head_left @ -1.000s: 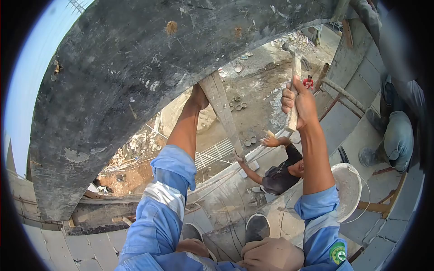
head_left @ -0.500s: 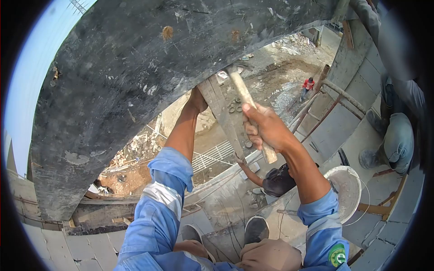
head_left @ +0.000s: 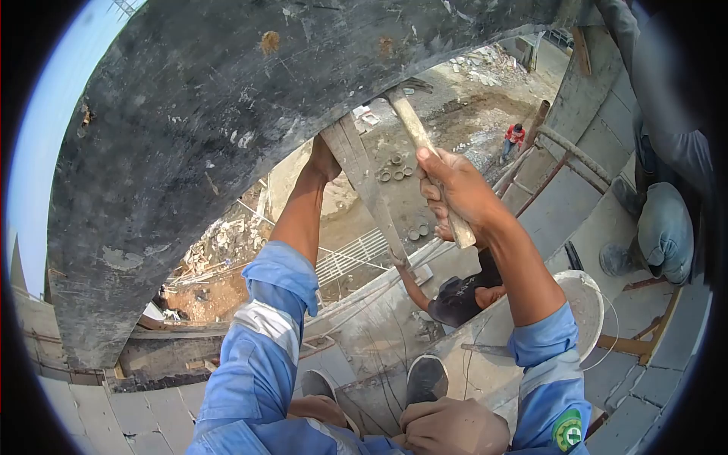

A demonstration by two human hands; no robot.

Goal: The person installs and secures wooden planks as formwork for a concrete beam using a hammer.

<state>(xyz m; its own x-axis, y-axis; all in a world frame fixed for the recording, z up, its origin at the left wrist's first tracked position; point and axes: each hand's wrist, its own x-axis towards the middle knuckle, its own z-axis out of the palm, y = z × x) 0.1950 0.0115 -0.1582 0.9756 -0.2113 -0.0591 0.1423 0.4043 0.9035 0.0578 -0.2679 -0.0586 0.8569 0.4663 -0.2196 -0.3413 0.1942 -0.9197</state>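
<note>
My right hand (head_left: 459, 193) is closed around the wooden handle of a hammer (head_left: 413, 125). The hammer's dark head lies by the lower edge of a large dark panel (head_left: 197, 121), partly hidden by it. My left hand (head_left: 326, 161) reaches up to that same edge, beside the top of a wooden plank (head_left: 356, 163); its fingers are out of sight behind the panel and plank. The plank slants downward from the panel. At its lower end is the hand of a co-worker (head_left: 455, 299) in a dark shirt, below me.
A pale bucket (head_left: 582, 311) stands right of my right forearm. Another person's leg (head_left: 660, 235) is at the far right, near metal railing pipes (head_left: 572, 155). Far below, a person in red (head_left: 514, 140) is on the rubble-strewn ground. My shoes (head_left: 427, 379) rest on a narrow ledge.
My right hand and the hammer have shifted slightly right, and the hammer head is less blurred. The co-worker below has leaned, showing more of the upper body. My left hand stays by the plank.
</note>
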